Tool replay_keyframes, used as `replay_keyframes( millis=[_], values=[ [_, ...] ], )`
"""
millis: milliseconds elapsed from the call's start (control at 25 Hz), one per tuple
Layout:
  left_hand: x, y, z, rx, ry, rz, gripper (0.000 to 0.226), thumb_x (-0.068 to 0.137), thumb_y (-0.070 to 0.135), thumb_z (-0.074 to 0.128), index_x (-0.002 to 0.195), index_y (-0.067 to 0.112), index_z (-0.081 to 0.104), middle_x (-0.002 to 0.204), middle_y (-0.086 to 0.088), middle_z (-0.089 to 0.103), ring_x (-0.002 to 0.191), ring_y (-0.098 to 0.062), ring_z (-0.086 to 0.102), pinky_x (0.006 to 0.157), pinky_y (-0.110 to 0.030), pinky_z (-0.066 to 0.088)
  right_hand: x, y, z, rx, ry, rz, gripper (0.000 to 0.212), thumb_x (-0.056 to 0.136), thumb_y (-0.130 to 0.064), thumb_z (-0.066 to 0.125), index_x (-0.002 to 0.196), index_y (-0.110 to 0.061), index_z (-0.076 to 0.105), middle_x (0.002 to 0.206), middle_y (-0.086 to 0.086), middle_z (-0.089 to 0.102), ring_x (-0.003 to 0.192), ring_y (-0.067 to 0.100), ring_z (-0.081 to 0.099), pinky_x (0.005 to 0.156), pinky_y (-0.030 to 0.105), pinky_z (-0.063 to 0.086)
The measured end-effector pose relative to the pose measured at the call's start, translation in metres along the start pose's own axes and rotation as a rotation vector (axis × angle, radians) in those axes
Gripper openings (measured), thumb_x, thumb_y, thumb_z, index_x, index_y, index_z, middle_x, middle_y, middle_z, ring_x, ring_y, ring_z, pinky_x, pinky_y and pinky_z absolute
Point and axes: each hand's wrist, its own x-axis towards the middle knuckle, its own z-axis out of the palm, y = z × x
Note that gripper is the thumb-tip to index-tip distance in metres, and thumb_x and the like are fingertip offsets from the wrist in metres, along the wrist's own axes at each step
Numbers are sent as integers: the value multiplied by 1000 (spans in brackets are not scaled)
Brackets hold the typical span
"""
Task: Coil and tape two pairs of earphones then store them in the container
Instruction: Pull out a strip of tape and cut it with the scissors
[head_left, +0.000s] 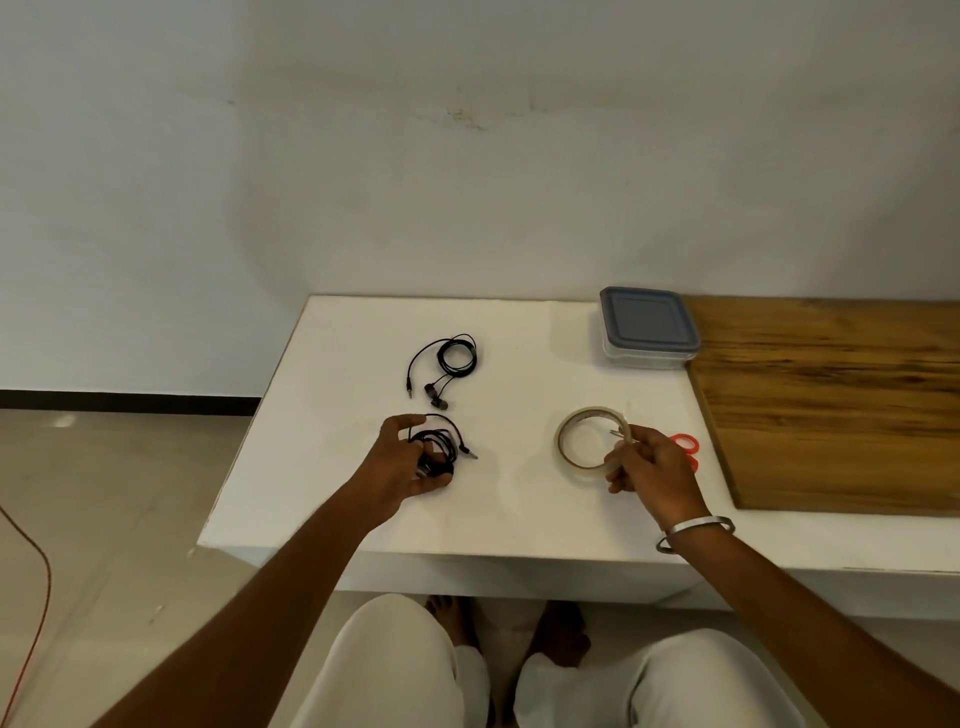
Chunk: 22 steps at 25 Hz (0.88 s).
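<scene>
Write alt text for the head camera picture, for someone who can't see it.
At a white table, the left hand holds a coiled black earphone pair while the right hand holds a clear tape roll. A second earphone pair, orange scissors and a lidded container lie nearby.

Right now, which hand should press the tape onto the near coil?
Right. The right hand already pinches a strip pulled from the tape roll, while the left hand pins the near earphones on the table, so it's likely busy.

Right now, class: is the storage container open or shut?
Shut: the grey lid sits flat on the clear container, covering its whole top.
</scene>
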Motion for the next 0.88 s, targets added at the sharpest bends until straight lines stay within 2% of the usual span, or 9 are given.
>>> replay_keyframes(
  millis=[80, 160, 200, 280, 400, 560, 760, 840, 880],
  values=[
    [0, 2, 2, 73, 22, 6, 42, 96, -7, 39, 128, 21, 36, 108, -15, 51, 88, -28, 60, 71, -42, 60, -1, 0, 2, -4, -3, -4, 28, 94, -9, 52, 122, -5, 55, 81, 15, 67, 65, 25, 65, 63, 31, 59],
    [-1, 4, 5, 150, 11, -21, 41, 94, -6, 45, 131, 11, 39, 123, -18, 47, 100, -34, 59, 71, -42, 60, -2, -1, 2, -15, 0, -2, 29, 95, -10, 52, 124, -6, 54, 81, 14, 67, 66, 25, 65, 65, 33, 59],
    [-2, 4, 6, 190, -5, -35, 38, 92, -8, 47, 128, 4, 44, 124, -21, 49, 98, -34, 59, 71, -42, 60, -3, -1, 2, -22, 3, 2, 30, 95, -10, 52, 124, -6, 53, 82, 14, 67, 67, 26, 65, 66, 34, 59],
    [-5, 3, 8, 248, -6, -52, 32, 90, -11, 49, 120, -2, 55, 112, -24, 56, 89, -32, 59, 71, -41, 60, -4, -2, 1, -62, -4, 6, 30, 95, -11, 51, 125, -6, 53, 83, 15, 68, 67, 25, 65, 66, 34, 58],
    [-7, 4, 9, 379, 54, -50, 30, 92, -7, 49, 118, 5, 59, 96, -16, 59, 79, -25, 58, 74, -37, 56, -5, -4, 0, -218, -29, 4, 30, 95, -12, 51, 125, -7, 53, 86, 16, 68, 64, 23, 66, 61, 27, 55],
    [-12, 9, 10, 643, -6, 64, 32, 91, -7, 48, 116, 9, 61, 84, -5, 61, 68, -13, 58, 57, -18, 50, 2, -6, -1, -412, -31, 0, 32, 95, -13, 53, 126, -4, 52, 87, 14, 67, 61, 19, 64, 60, 23, 52],
    [-21, 18, 8, 943, -125, 274, 33, 89, 2, 48, 105, 24, 66, 94, 3, 66, 73, -13, 64, 62, -17, 49, 5, -12, 1, -431, -13, 67, 31, 93, -13, 56, 122, 0, 55, 91, 19, 68, 61, 20, 64, 66, 27, 54],
    [-25, 24, 10, 1051, -172, 326, 30, 92, 9, 50, 115, 23, 63, 96, 3, 63, 65, -11, 61, 59, -17, 47, 1, -17, 3, -539, 22, 96, 35, 93, -18, 57, 122, 0, 53, 107, 21, 63, 74, 24, 65, 72, 30, 54],
    [-27, 27, 11, 1093, -186, 347, 30, 93, 11, 51, 119, 22, 60, 99, 2, 63, 64, -12, 59, 60, -18, 49, -4, -22, 7, -644, 88, 32, 38, 91, -20, 58, 123, 0, 51, 118, 21, 55, 86, 26, 63, 76, 30, 52]
  ],
)
